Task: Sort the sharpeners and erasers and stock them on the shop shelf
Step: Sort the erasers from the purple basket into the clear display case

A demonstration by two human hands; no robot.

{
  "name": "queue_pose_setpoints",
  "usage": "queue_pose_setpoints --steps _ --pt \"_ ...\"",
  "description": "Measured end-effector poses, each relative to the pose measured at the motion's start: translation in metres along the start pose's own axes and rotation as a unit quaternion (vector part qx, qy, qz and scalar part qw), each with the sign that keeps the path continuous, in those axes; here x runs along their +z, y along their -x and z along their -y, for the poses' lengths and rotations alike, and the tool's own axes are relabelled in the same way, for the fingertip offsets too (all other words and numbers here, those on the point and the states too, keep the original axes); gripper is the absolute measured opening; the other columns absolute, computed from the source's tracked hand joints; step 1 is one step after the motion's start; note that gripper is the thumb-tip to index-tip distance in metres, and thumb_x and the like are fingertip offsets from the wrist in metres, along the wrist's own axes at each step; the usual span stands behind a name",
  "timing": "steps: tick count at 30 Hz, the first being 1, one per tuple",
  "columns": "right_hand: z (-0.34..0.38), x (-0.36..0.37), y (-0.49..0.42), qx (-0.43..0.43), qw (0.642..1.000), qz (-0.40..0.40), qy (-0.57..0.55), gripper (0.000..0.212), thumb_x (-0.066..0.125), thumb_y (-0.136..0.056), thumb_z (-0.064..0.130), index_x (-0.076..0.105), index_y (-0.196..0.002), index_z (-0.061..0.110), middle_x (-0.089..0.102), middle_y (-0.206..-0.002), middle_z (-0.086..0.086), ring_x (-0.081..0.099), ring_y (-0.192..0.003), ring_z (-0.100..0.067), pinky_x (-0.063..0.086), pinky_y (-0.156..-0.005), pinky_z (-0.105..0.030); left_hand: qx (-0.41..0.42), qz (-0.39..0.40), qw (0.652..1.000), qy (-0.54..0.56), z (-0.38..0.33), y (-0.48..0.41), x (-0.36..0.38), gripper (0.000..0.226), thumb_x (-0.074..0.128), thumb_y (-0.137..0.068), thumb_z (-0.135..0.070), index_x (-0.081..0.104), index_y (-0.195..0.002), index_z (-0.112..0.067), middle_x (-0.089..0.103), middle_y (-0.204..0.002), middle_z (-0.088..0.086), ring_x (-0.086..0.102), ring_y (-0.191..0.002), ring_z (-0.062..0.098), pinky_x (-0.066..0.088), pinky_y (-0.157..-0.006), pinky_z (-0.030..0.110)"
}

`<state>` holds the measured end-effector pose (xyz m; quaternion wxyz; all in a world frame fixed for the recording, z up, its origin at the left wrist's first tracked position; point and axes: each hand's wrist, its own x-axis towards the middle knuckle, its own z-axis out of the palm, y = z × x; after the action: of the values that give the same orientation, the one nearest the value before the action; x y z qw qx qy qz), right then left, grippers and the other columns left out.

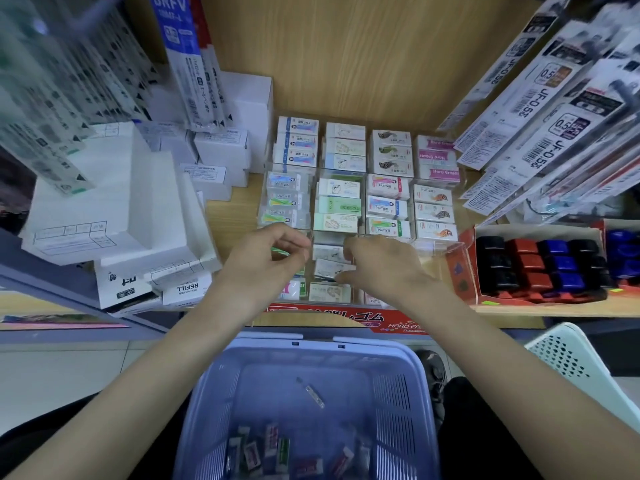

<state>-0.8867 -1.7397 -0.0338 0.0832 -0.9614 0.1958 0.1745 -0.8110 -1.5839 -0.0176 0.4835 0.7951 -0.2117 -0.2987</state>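
White boxes (114, 202) crowd the shelf (225, 233) left of the clear eraser case (436, 249); sharpeners (540, 265) sit to its right. My right hand (377, 268) pinches a white eraser (327, 268) in the front row. My left hand (266, 261), curled, covers its row; whether it holds anything I cannot tell.

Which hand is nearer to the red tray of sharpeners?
Right. The right hand is just left of the red tray; the left hand lies farther left.
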Motion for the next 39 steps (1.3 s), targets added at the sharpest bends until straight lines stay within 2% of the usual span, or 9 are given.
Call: queue_pose_setpoints --steps 3,7,11,16,21,24,27,35,39 --pt "-0.011 -0.008 0.023 -0.04 0.984 -0.032 -0.171 0.028 0.058 -0.09 0.038 0.055 -0.113 0.022 0.063 -0.082 0.003 0.058 -0.072 -0.012 0.039 -0.058 -0.025 0.005 0.009 1.0 0.003 -0.001 0.001 0.001 0.011 0.063 -0.088 -0.018 0.065 -0.086 -0.028 0.064 -0.09 -0.011 0.062 -0.086 0.011 0.048 -0.081 0.026" --pt "-0.011 -0.011 0.054 -0.054 0.823 -0.075 -0.561 0.014 0.065 -0.083 0.021 0.064 -0.097 0.02 0.068 -0.083 -0.005 0.063 -0.075 -0.024 0.051 -0.061 -0.022 0.011 0.082 0.996 0.021 -0.004 0.007 0.006 0.019 0.066 -0.079 -0.043 0.066 -0.09 -0.027 0.067 -0.092 -0.007 0.065 -0.087 0.015 0.049 -0.08 0.03" --pt "-0.009 -0.008 0.063 -0.066 0.746 -0.081 -0.658 0.018 0.06 -0.086 0.002 0.064 -0.101 0.009 0.067 -0.105 -0.004 0.064 -0.09 -0.017 0.056 -0.074 -0.03 0.016 0.141 0.989 0.045 -0.005 0.01 0.011 0.037 0.068 -0.069 -0.042 0.064 -0.101 -0.023 0.07 -0.098 -0.003 0.066 -0.089 0.012 0.051 -0.081 0.026" --pt "-0.009 -0.011 0.064 -0.067 0.754 -0.071 -0.65 0.033 0.065 -0.082 -0.005 0.062 -0.106 0.017 0.07 -0.092 0.006 0.059 -0.077 -0.011 0.048 -0.074 -0.033 0.038 0.094 0.99 0.1 -0.005 0.003 0.006 0.031 0.074 -0.075 -0.005 0.064 -0.099 -0.02 0.071 -0.095 0.001 0.067 -0.085 0.015 0.054 -0.079 0.026" --pt "-0.003 -0.01 0.066 -0.024 0.789 -0.118 -0.603 0.025 0.073 -0.077 0.007 0.062 -0.093 0.022 0.069 -0.079 0.007 0.062 -0.068 -0.007 0.049 -0.06 -0.021 0.021 0.063 0.978 0.195 -0.004 0.005 0.011 0.035 0.071 -0.076 -0.005 0.061 -0.106 -0.02 0.071 -0.093 0.001 0.066 -0.083 0.009 0.052 -0.076 0.021" --pt "0.006 -0.002 0.068 -0.025 0.809 -0.147 -0.568 0.025 0.077 -0.074 0.009 0.059 -0.088 0.017 0.067 -0.086 0.001 0.063 -0.077 -0.013 0.052 -0.068 -0.02 -0.038 0.07 0.959 0.271 -0.001 0.006 0.014 0.043 0.067 -0.069 -0.018 0.061 -0.111 -0.01 0.07 -0.103 0.013 0.066 -0.098 0.023 0.052 -0.089 0.033" --pt "0.011 0.004 0.071 -0.061 0.841 -0.142 -0.518 0.025 0.078 -0.074 0.014 0.057 -0.086 0.02 0.063 -0.084 0.006 0.061 -0.078 -0.008 0.05 -0.071 -0.016 -0.078 0.1 0.947 0.296 -0.003 0.007 0.016 0.032 0.064 -0.077 -0.015 0.064 -0.107 -0.006 0.069 -0.105 0.018 0.067 -0.094 0.026 0.057 -0.079 0.031" --pt "-0.002 0.002 0.066 -0.145 0.892 -0.177 -0.389 0.037 0.073 -0.079 0.014 0.06 -0.113 0.021 0.05 -0.108 0.007 0.055 -0.089 -0.007 0.051 -0.069 -0.019 -0.047 0.123 0.98 0.152 0.004 0.009 0.014 0.014 0.057 -0.091 -0.013 0.068 -0.096 -0.019 0.072 -0.087 0.0 0.063 -0.075 0.009 0.051 -0.064 0.018" --pt "-0.001 0.013 0.06 -0.146 0.911 -0.15 -0.356 0.028 0.074 -0.078 0.011 0.065 -0.105 0.012 0.054 -0.098 0.007 0.055 -0.087 -0.009 0.046 -0.073 -0.016 -0.041 0.128 0.988 0.078 0.009 0.01 0.007 0.019 0.063 -0.088 -0.019 0.062 -0.107 -0.023 0.073 -0.095 0.002 0.067 -0.087 0.02 0.051 -0.084 0.033"
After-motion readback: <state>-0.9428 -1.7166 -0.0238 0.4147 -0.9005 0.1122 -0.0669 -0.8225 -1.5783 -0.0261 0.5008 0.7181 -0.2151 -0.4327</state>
